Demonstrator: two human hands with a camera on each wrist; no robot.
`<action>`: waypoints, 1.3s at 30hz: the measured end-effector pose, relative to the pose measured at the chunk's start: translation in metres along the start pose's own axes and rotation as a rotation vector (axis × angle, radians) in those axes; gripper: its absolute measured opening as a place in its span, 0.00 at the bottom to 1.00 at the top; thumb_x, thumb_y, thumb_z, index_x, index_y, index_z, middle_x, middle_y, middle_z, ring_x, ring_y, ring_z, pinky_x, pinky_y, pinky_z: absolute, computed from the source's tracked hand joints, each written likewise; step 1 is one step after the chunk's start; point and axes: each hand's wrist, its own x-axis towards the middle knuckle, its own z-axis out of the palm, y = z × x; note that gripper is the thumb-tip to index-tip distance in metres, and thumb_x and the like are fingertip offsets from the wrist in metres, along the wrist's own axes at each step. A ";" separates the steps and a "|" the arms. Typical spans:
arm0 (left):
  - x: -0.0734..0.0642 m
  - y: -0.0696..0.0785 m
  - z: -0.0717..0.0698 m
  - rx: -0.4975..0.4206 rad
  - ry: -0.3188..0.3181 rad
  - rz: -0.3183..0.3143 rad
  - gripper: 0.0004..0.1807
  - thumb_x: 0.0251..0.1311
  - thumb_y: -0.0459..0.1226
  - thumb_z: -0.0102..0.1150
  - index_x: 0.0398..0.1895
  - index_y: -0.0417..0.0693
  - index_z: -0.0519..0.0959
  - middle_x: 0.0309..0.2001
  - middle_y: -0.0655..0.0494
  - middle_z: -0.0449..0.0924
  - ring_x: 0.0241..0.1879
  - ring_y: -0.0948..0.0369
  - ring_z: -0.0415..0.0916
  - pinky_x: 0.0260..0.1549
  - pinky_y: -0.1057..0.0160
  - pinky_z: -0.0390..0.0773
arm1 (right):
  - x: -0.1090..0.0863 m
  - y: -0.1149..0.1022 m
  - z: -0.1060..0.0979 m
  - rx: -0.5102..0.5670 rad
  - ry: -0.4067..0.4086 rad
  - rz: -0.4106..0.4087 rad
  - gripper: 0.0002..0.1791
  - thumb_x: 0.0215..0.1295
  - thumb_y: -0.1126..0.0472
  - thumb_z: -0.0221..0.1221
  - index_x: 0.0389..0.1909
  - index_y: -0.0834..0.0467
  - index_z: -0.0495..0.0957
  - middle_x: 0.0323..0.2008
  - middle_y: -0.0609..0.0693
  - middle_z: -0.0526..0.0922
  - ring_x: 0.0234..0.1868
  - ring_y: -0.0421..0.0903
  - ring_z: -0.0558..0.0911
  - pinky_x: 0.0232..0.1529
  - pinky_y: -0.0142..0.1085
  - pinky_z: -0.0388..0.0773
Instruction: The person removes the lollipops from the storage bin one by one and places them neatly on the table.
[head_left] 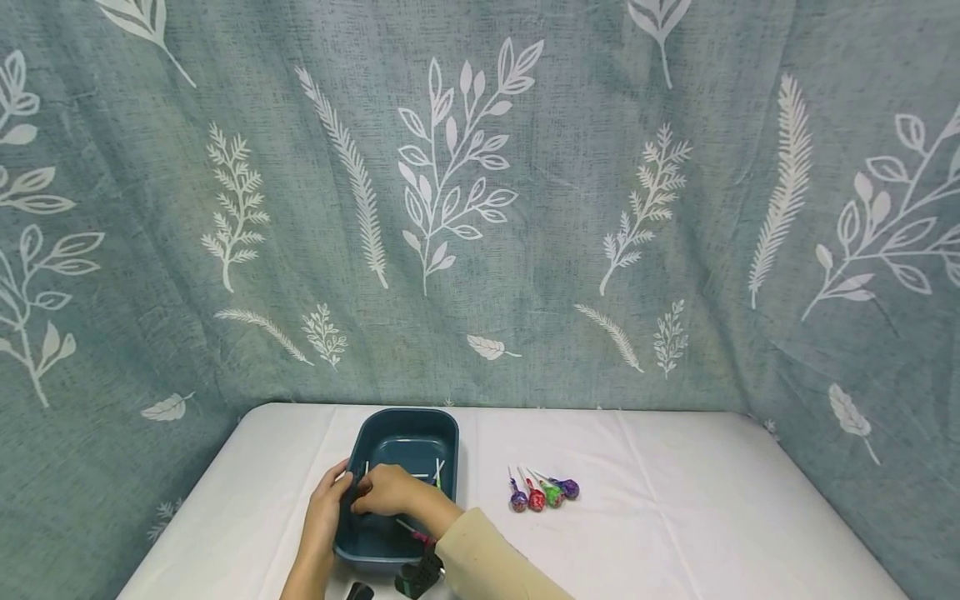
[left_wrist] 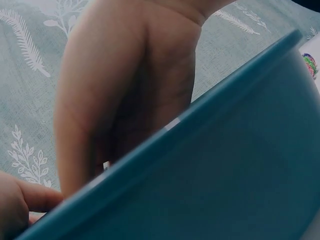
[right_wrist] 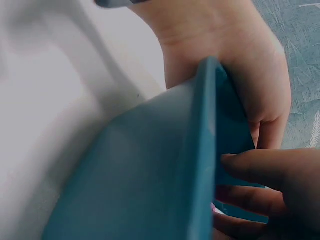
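The dark teal plastic bin point(head_left: 420, 417) stands on the white table. My left hand point(head_left: 324, 508) grips its left side at the rim; in the right wrist view this hand point(right_wrist: 240, 75) comes in from the top. My right hand point(head_left: 393, 490) reaches inside with bent fingers, pinching a lollipop mostly hidden by them. A bit of pinkish wrapper point(right_wrist: 215, 207) shows at the fingers. Also in the bin are a magenta-wrapped lollipop point(head_left: 422, 537) near the front right and a green-wrapped lollipop point(head_left: 438, 480) along the right wall.
Right of the bin, several lollipops lie side by side, including a red lollipop point(head_left: 536, 500), a green lollipop point(head_left: 553, 496) and a purple lollipop point(head_left: 570, 489). Behind the white-covered table point(head_left: 675, 500) hangs a green leaf-patterned curtain point(head_left: 555, 250).
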 end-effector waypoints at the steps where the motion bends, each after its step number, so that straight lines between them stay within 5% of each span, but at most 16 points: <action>1: 0.000 0.000 0.000 0.004 -0.001 -0.002 0.28 0.75 0.44 0.36 0.72 0.37 0.57 0.67 0.31 0.58 0.69 0.37 0.50 0.64 0.37 0.50 | -0.001 0.000 0.000 -0.005 -0.003 0.000 0.12 0.59 0.57 0.65 0.39 0.60 0.85 0.32 0.48 0.86 0.34 0.39 0.81 0.37 0.29 0.77; 5: 0.000 0.001 0.000 0.016 0.003 -0.006 0.29 0.74 0.45 0.36 0.72 0.38 0.57 0.67 0.31 0.58 0.68 0.38 0.51 0.65 0.38 0.49 | -0.003 -0.002 0.000 -0.063 -0.008 -0.030 0.09 0.58 0.58 0.66 0.36 0.59 0.86 0.28 0.45 0.84 0.29 0.37 0.79 0.34 0.28 0.76; 8: 0.000 0.001 0.001 0.016 0.007 -0.005 0.29 0.74 0.44 0.36 0.72 0.38 0.57 0.68 0.31 0.58 0.68 0.38 0.53 0.65 0.38 0.50 | -0.004 -0.003 0.002 -0.172 0.003 -0.080 0.06 0.56 0.59 0.67 0.30 0.58 0.85 0.22 0.42 0.80 0.25 0.37 0.75 0.45 0.29 0.74; 12: -0.001 0.001 0.002 0.006 0.007 -0.006 0.29 0.74 0.44 0.36 0.72 0.38 0.56 0.68 0.31 0.56 0.68 0.38 0.53 0.65 0.39 0.51 | -0.006 -0.003 0.004 -0.261 0.043 -0.102 0.06 0.52 0.60 0.70 0.23 0.55 0.82 0.18 0.41 0.75 0.22 0.37 0.70 0.42 0.28 0.73; 15: -0.001 0.001 0.002 0.000 0.006 -0.009 0.29 0.74 0.45 0.37 0.72 0.39 0.56 0.69 0.32 0.56 0.68 0.38 0.52 0.64 0.38 0.51 | -0.006 -0.002 0.005 -0.264 0.072 -0.087 0.08 0.48 0.62 0.73 0.20 0.54 0.81 0.17 0.40 0.74 0.21 0.37 0.69 0.24 0.26 0.69; 18: -0.001 0.001 0.002 -0.001 0.007 -0.010 0.29 0.74 0.45 0.37 0.72 0.39 0.56 0.69 0.32 0.55 0.69 0.38 0.50 0.64 0.38 0.49 | -0.007 0.000 0.007 -0.257 0.081 -0.080 0.09 0.46 0.64 0.73 0.18 0.54 0.81 0.16 0.40 0.73 0.20 0.37 0.69 0.20 0.25 0.66; 24: 0.000 0.001 0.001 0.007 0.010 -0.014 0.29 0.75 0.45 0.37 0.72 0.39 0.57 0.70 0.33 0.54 0.69 0.38 0.48 0.65 0.38 0.48 | -0.005 0.003 0.009 -0.239 0.078 -0.051 0.07 0.47 0.66 0.73 0.27 0.57 0.84 0.19 0.42 0.75 0.23 0.37 0.71 0.24 0.25 0.70; 28: 0.000 0.000 0.001 0.014 0.012 -0.017 0.29 0.75 0.45 0.36 0.73 0.41 0.57 0.69 0.34 0.56 0.68 0.38 0.51 0.64 0.37 0.49 | -0.007 0.003 0.006 -0.192 0.101 -0.011 0.17 0.46 0.65 0.73 0.40 0.61 0.85 0.27 0.46 0.82 0.27 0.38 0.75 0.29 0.27 0.74; 39: -0.002 0.001 0.001 0.032 0.011 -0.005 0.29 0.74 0.46 0.37 0.73 0.41 0.56 0.70 0.34 0.54 0.68 0.37 0.51 0.63 0.37 0.50 | -0.020 0.005 -0.004 -0.083 0.150 0.022 0.17 0.45 0.66 0.71 0.40 0.63 0.85 0.30 0.49 0.85 0.26 0.38 0.77 0.29 0.29 0.77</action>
